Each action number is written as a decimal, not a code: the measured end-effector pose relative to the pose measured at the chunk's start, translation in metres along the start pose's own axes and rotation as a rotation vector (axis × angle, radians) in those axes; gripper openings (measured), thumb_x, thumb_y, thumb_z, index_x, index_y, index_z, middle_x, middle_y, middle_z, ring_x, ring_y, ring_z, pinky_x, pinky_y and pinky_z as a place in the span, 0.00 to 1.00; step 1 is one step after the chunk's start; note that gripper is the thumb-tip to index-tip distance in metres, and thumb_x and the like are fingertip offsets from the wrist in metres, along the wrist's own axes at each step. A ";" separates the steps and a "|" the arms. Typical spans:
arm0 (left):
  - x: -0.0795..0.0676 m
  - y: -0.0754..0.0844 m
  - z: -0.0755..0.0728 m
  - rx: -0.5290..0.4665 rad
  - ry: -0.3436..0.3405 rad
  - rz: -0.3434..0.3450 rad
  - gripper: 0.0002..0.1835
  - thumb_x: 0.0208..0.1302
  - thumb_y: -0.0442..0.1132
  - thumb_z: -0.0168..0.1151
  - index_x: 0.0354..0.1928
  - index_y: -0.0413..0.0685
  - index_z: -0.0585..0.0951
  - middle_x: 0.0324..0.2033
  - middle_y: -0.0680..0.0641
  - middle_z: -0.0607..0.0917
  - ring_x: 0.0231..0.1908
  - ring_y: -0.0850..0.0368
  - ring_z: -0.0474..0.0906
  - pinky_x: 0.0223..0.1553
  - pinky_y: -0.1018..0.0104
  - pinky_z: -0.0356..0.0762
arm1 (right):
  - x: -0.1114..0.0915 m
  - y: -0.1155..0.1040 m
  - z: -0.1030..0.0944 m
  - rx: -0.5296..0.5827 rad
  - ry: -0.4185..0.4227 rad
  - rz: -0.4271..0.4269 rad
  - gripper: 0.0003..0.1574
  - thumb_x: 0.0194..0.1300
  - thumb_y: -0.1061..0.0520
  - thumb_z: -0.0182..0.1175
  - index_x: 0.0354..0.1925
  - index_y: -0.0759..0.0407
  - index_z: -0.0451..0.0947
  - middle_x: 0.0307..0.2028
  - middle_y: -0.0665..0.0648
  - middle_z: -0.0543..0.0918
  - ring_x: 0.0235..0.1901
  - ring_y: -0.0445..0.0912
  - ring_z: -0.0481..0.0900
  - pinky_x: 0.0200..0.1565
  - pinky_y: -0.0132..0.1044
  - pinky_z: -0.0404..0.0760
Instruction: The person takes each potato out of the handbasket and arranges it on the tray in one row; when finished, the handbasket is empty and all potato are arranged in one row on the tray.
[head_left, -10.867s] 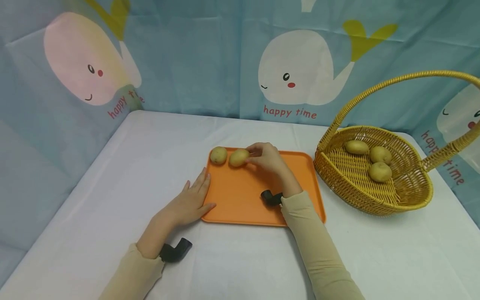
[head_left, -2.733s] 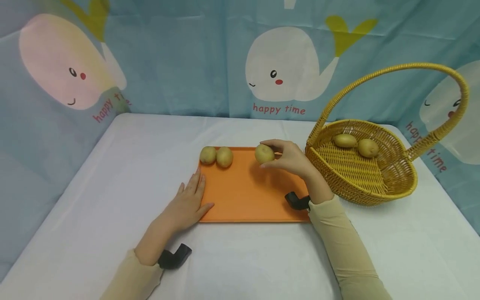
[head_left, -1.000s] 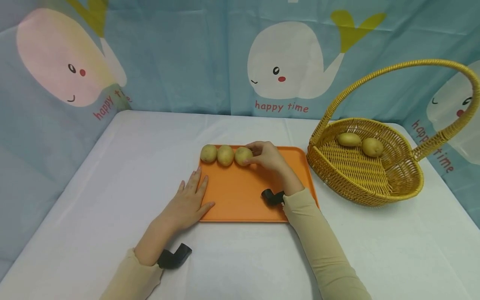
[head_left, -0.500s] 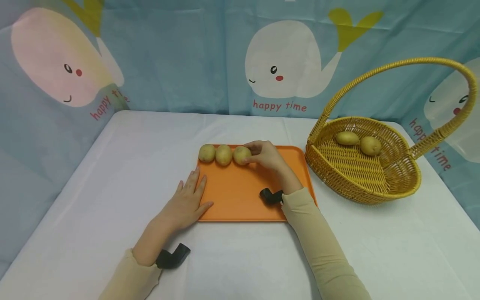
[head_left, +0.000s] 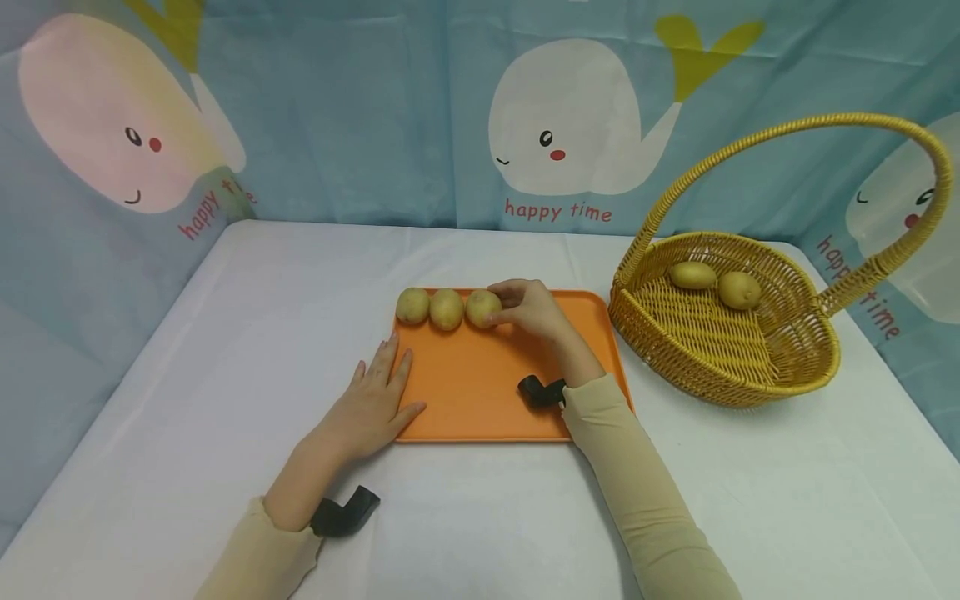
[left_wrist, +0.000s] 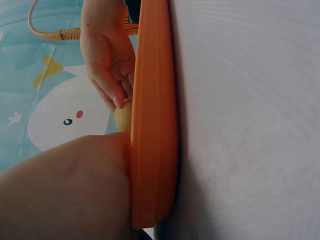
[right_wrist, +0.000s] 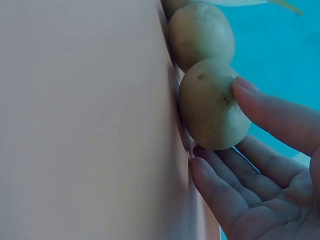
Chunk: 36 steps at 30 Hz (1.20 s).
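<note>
A: The left grip (head_left: pixel 365 415) lies flat and loose on the left side of the orange tray (head_left: pixel 465 392). What about the right grip (head_left: pixel 534 312)?

B: It pinches a potato (head_left: pixel 479 309) between thumb and fingers.

A: Where is that potato?

B: By the tray's back edge, just beside two more potatoes (head_left: pixel 446 310) in a row.

A: And the basket (head_left: pixel 682 357)?

B: On the white counter (head_left: pixel 480 517), right of the tray, with another pair (head_left: pixel 738 291) inside.

A: Any words?

B: Red letters (head_left: pixel 558 210) on the blue cloth (head_left: pixel 360 125) behind say "happy time".
</note>
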<state>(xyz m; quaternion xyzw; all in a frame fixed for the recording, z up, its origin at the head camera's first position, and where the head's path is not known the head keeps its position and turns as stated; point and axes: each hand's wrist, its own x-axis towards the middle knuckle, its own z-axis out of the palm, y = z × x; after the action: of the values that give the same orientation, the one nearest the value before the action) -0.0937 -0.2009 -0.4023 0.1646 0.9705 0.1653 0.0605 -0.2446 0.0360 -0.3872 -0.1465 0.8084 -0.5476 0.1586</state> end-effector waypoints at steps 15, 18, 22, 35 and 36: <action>0.001 -0.001 0.001 0.007 -0.014 -0.012 0.39 0.69 0.50 0.52 0.70 0.30 0.51 0.71 0.30 0.41 0.70 0.36 0.38 0.65 0.37 0.42 | 0.000 0.000 -0.003 0.064 0.024 0.009 0.28 0.54 0.67 0.67 0.55 0.70 0.74 0.52 0.66 0.79 0.52 0.54 0.78 0.55 0.41 0.73; 0.001 -0.001 0.001 0.007 -0.014 -0.012 0.39 0.69 0.50 0.52 0.70 0.30 0.52 0.71 0.30 0.41 0.70 0.36 0.39 0.65 0.37 0.42 | 0.000 0.001 -0.004 0.084 0.030 0.002 0.28 0.54 0.68 0.67 0.55 0.71 0.75 0.51 0.66 0.80 0.52 0.54 0.78 0.55 0.40 0.73; 0.000 -0.001 0.001 0.006 -0.014 -0.013 0.39 0.69 0.49 0.52 0.70 0.30 0.52 0.71 0.30 0.41 0.70 0.36 0.39 0.65 0.37 0.43 | -0.002 0.000 -0.007 0.108 0.046 -0.018 0.28 0.54 0.68 0.67 0.54 0.72 0.75 0.51 0.67 0.80 0.52 0.54 0.78 0.54 0.40 0.74; 0.000 0.000 0.000 0.000 -0.001 -0.010 0.39 0.69 0.49 0.53 0.70 0.29 0.52 0.71 0.30 0.41 0.70 0.37 0.39 0.64 0.37 0.43 | -0.028 -0.031 -0.037 0.204 0.145 -0.108 0.26 0.60 0.68 0.62 0.57 0.70 0.72 0.55 0.67 0.77 0.56 0.57 0.74 0.54 0.39 0.75; 0.000 0.000 0.000 0.001 -0.001 -0.009 0.39 0.69 0.49 0.53 0.70 0.29 0.52 0.71 0.30 0.41 0.70 0.36 0.39 0.64 0.37 0.43 | -0.031 -0.034 -0.040 0.201 0.153 -0.120 0.27 0.60 0.67 0.62 0.58 0.70 0.72 0.55 0.66 0.77 0.56 0.57 0.74 0.54 0.39 0.75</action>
<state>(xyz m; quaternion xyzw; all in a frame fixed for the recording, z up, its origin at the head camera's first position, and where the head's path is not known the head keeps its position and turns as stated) -0.0935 -0.2013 -0.4028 0.1602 0.9713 0.1645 0.0617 -0.2313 0.0703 -0.3380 -0.1356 0.7489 -0.6440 0.0774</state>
